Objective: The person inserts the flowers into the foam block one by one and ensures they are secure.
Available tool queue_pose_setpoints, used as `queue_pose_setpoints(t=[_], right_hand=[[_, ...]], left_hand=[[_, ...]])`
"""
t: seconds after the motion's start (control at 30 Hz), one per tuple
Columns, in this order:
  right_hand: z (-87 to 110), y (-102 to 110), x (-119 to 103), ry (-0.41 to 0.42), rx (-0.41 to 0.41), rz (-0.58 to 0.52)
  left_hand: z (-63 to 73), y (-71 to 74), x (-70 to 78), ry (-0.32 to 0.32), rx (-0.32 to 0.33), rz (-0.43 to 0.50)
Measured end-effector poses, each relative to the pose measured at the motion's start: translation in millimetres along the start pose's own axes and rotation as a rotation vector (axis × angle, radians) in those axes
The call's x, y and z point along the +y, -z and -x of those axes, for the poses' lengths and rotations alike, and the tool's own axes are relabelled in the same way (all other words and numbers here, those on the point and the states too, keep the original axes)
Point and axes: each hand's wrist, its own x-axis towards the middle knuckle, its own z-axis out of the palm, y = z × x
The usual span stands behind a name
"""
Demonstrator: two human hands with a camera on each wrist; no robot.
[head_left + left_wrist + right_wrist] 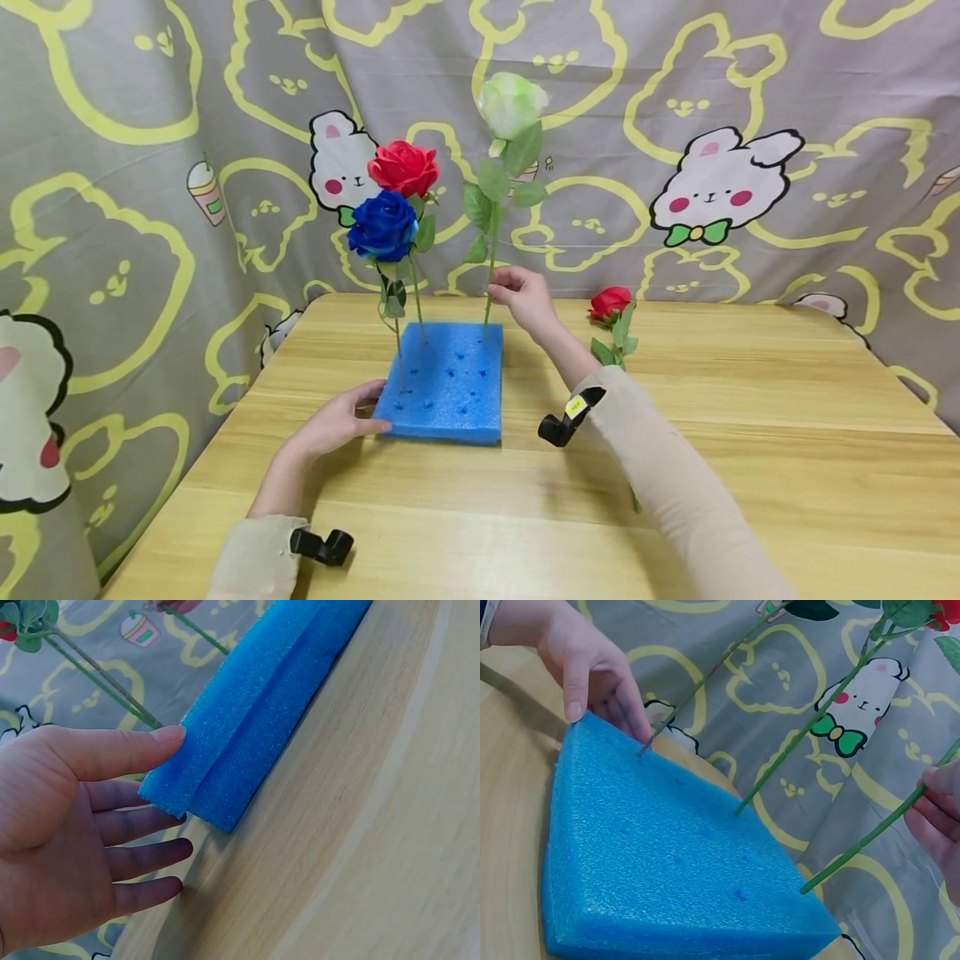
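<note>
right hand (pixel 522 302), at one o'clock of the block: thumb and fingers pinch a stem. held, one pale green rose (pixel 513 104), upright, its foot meeting the block near the one o'clock corner; depth of seating cannot be told.

left hand (pixel 341 423), at eight o'clock: thumb laid on the corner, other fingers spread, straight, alongside.

one blue foam block (pixel 450 432), flat on the table (pixel 750 375), several holes (pixel 452 372) bare.

step in hand, as judged: seating the pale green rose. next move seems to call for a straight push down the stem, block steadied, then release.

standing in the block: one blue rose (pixel 383 226), foot at nine o'clock; one red rose (pixel 404 168), foot at eleven.

lying at two o'clock: one loose red rose (pixel 610 303), partly hidden by the right sleeve (pixel 675 467), which crosses any reach to its stem.

backdrop: one patterned curtain (pixel 862 75).
</note>
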Motion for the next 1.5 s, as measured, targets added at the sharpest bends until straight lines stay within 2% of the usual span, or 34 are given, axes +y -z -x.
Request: queue_pose_setpoints(t=[0.3, 0.57, 1.1, 1.5], right_hand=[[-0.4, -6, 5, 0.005, 0.019, 0.061], [-1.4, -10, 8, 0.017, 0.028, 0.059], [5.7, -14, 19, 0.028, -0.018, 0.220], [6.4, -15, 25, 0.033, -0.030, 0.260]], left_hand=[[-0.5, 0.0, -1.1, 0.003, -0.001, -0.007], [-0.4, -0.1, -1.1, 0.013, 0.002, -0.008], [0.1, -0.3, 0.2, 0.008, 0.002, -0.004], [-0.1, -0.9, -0.6, -0.002, 0.001, -0.003]])
